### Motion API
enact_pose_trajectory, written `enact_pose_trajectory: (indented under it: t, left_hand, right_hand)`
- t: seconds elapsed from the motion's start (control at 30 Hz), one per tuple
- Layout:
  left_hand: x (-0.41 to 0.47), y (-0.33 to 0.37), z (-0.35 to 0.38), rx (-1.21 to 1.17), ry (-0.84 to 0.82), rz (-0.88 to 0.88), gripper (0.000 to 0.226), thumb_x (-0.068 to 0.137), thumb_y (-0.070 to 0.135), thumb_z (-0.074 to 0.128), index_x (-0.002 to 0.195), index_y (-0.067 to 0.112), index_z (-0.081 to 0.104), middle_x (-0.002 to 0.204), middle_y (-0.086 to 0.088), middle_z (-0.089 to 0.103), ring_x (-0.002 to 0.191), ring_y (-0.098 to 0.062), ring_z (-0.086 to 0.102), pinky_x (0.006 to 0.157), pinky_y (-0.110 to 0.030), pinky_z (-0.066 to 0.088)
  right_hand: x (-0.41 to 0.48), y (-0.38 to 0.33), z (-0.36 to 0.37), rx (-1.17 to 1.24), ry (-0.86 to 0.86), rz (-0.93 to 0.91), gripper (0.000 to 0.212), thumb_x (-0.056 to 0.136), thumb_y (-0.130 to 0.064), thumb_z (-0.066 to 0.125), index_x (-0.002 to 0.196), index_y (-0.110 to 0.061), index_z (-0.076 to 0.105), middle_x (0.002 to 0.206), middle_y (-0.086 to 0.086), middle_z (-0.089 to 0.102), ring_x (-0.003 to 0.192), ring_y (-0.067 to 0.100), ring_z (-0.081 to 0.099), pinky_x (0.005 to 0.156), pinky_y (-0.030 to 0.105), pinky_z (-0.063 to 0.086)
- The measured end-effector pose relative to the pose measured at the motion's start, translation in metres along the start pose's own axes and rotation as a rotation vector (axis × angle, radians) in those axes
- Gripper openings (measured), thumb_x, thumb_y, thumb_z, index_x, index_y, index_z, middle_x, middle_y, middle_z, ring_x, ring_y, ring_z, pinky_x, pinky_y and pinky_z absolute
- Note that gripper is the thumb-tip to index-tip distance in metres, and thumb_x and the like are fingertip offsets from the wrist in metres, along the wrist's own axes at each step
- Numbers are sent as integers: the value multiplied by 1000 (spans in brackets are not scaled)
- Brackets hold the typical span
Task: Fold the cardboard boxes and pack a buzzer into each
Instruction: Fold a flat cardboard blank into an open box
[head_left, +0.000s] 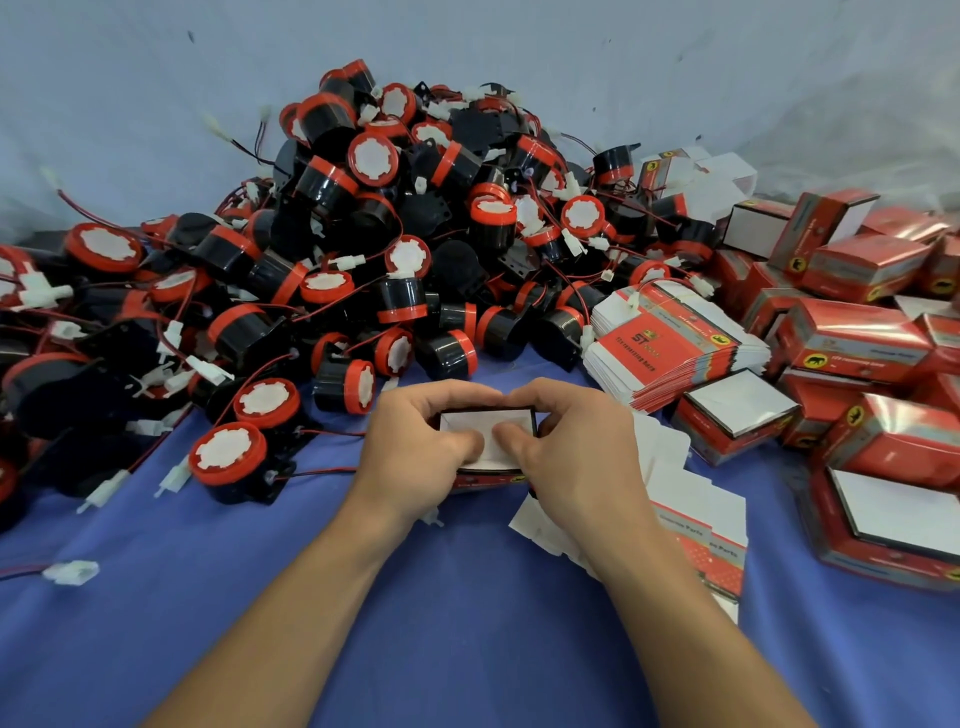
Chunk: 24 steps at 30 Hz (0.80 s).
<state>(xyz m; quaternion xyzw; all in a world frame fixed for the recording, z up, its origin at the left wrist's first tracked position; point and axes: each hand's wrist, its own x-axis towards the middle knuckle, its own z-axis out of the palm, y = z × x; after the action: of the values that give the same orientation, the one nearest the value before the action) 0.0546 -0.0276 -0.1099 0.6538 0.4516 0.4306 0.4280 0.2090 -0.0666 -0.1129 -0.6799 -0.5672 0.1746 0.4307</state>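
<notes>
I have both hands on one small red box, which sits on the blue cloth. The left hand and the right hand each curl round an end of it, fingers over the far edge, and both thumbs press down on its white top flap. So the grip is clenched on the box on either side, and I judge this to be the closing step for this one. Whether a buzzer is already inside I cannot tell; the flap and my hands cover it.

Just beyond the grip and off to its left lies the big heap of loose buzzers, black and red with trailing wires, so most of the packing is left. To the right of the grip and a little past it is a stack of flat unfolded cartons, and more flat blanks lie under my right wrist. Further right stands a pile of folded boxes, a fair share already made up. I cannot tell if each is filled.
</notes>
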Motion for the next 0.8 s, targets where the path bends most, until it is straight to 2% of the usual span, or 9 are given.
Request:
enact_pose_trajectory:
  t: [0.07, 0.17, 0.23, 0.3, 0.4, 0.5, 0.6, 0.7, 0.8]
  left_hand:
    - [0, 1, 1, 1, 4, -2, 55, 73, -14, 66, 89, 36, 81, 91, 18, 78, 91, 1, 72, 69, -13, 54]
    - [-1, 2, 0, 12, 4, 15, 54, 74, -13, 65, 88, 37, 80, 91, 20, 77, 92, 4, 70, 69, -9, 51]
    - [-1, 2, -1, -6, 10, 22, 48, 78, -9, 64, 88, 35, 81, 92, 19, 78, 93, 3, 71, 71, -8, 51]
    - [-1, 1, 0, -74, 45, 7, 40, 85, -3, 64, 87, 32, 83, 92, 14, 79, 92, -1, 72, 70, -11, 53]
    - [-2, 2, 2, -144, 139, 21, 32, 83, 9, 61, 86, 33, 83, 91, 9, 80, 91, -8, 73, 71, -19, 56]
    - [-2, 3, 3, -165, 187, 65, 31, 82, 12, 56, 83, 29, 82, 89, 5, 80, 91, -15, 74, 80, -35, 59]
    - [-2, 4, 3, -173, 187, 118, 32, 83, 10, 55, 82, 27, 82, 88, 4, 80, 89, -16, 75, 77, -30, 58]
    - [-4, 7, 4, -208, 194, 127, 31, 82, 10, 54, 81, 24, 82, 86, 2, 79, 86, -16, 74, 72, -24, 56]
    - [-5, 9, 1, -178, 219, 152, 33, 83, 11, 52, 83, 27, 82, 86, 5, 79, 88, -16, 73, 84, -39, 57]
  right_hand:
    - [-1, -1, 1, -19, 28, -8, 18, 80, -28, 81, 95, -38, 75, 59, -23, 57, 63, 1, 57, 53, 11, 33]
    - [-2, -1, 2, -34, 31, -11, 18, 79, -30, 80, 93, -39, 75, 60, -21, 55, 64, 2, 57, 55, 11, 32]
    - [-2, -1, 0, 38, 2, 12, 13, 81, -31, 80, 91, -39, 76, 65, -24, 62, 69, 1, 61, 59, 14, 41]
    - [-1, -3, -2, 177, -30, 65, 7, 87, -33, 74, 88, -38, 78, 78, -24, 71, 77, 3, 65, 66, 23, 51]
    - [-1, -5, -9, 263, -161, 130, 13, 94, -37, 65, 93, -35, 78, 86, -22, 73, 80, 0, 66, 68, 20, 52]
    - [0, -8, -14, 317, -333, 169, 14, 94, -31, 65, 98, -32, 78, 91, -6, 77, 89, 19, 71, 81, 44, 58]
    - [1, -8, -19, 392, -404, 189, 22, 94, -21, 65, 105, -34, 78, 98, -3, 78, 98, 19, 72, 99, 48, 55]
    - [1, -9, -22, 553, -431, 223, 22, 96, -31, 62, 110, -30, 79, 107, 2, 79, 108, 25, 72, 107, 52, 50]
    - [2, -9, -22, 612, -400, 246, 28, 95, -40, 58, 110, -28, 79, 109, 3, 78, 111, 30, 70, 108, 55, 48]
